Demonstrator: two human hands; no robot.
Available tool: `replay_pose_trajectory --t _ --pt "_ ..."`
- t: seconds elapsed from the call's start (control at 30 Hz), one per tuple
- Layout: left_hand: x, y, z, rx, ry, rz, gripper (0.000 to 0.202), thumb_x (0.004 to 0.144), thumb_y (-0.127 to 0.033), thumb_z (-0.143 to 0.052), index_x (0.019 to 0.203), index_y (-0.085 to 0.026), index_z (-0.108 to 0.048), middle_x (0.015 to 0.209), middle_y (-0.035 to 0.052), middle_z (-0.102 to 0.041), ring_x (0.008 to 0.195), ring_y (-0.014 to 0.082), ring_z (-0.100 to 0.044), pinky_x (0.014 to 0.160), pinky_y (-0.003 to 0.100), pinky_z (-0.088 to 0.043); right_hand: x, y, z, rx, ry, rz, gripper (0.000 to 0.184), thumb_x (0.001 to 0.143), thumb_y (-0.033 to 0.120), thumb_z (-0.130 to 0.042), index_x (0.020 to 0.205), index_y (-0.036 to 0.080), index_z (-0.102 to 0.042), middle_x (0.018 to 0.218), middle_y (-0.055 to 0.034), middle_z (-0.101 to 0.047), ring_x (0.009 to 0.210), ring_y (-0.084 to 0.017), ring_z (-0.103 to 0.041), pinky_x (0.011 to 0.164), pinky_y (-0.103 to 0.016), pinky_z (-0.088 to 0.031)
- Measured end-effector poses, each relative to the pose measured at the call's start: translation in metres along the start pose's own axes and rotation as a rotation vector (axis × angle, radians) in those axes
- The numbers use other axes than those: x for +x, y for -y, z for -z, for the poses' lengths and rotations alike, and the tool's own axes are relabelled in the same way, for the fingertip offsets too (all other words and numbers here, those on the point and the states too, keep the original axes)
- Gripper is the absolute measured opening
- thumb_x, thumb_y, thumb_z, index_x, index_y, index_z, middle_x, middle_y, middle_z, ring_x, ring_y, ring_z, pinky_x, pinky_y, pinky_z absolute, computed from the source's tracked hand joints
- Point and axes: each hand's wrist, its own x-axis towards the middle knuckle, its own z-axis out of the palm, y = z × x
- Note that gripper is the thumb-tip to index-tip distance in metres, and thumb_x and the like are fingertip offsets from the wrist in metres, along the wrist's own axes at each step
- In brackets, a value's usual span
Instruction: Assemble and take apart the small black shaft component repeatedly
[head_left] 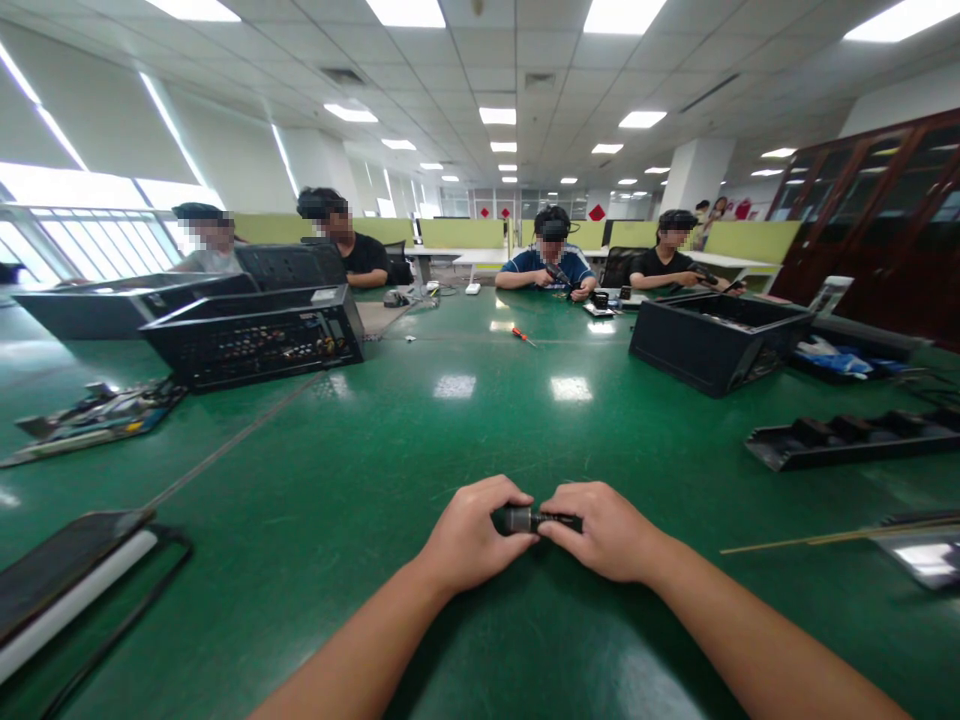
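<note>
We hold both forearms [360, 635] slanting inward from the lower edge, wrists bent slightly. Our left hand [474, 532] curls round the thicker end of a dark cylindrical object [519, 519], thumb on the near side; our right hand [609, 530] pinches its slimmer end between thumb and fingers. The object lies crosswise between them, over the green worktop [360, 470].

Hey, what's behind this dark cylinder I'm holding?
Beyond the dark cylinder, an orange-handled screwdriver lies on the green table, with a person in blue farther back. Your left hand and right hand hide parts of the cylinder and the table behind.
</note>
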Motion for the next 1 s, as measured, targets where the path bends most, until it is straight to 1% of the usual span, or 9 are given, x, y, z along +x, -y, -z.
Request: replay_pose_trajectory --t 0.2,0.7,1.0 --pt "0.0003 -0.0009 0.0002 0.009 0.002 0.012 0.021 0.071 -0.018 -0.078 0.091 -0.02 -0.07 0.087 0.0023 -0.072 0.082 0.0182 -0.068 0.076 0.03 -0.051 0.0001 0.0003 0.0006 -0.015 0.009 -0.006 0.019 0.096 0.03 -0.057 0.094 0.019 -0.073 0.084 -0.0038 -0.07 0.079 -0.017 -0.063 0.071 -0.027 -0.042" --pt "0.0 -0.0008 0.0015 0.012 0.001 0.002 0.021 0.072 -0.019 -0.076 0.091 -0.02 -0.07 0.088 0.0029 -0.073 0.082 0.0186 -0.068 0.075 0.03 -0.052 -0.0003 0.0 0.0009 0.004 0.009 -0.015 0.02 0.096 0.03 -0.057 0.097 0.019 -0.074 0.087 -0.0047 -0.072 0.08 -0.018 -0.065 0.073 -0.028 -0.044" --pt "0.0007 -0.0031 0.0024 0.002 -0.001 0.012 0.021 0.071 -0.017 -0.077 0.09 -0.02 -0.07 0.088 0.0027 -0.073 0.082 0.0182 -0.068 0.076 0.03 -0.052 0.0003 0.0009 0.0011 0.006 0.017 -0.016 0.02 0.096 0.03 -0.057 0.096 0.019 -0.074 0.086 -0.0048 -0.071 0.08 -0.017 -0.065 0.073 -0.027 -0.045"
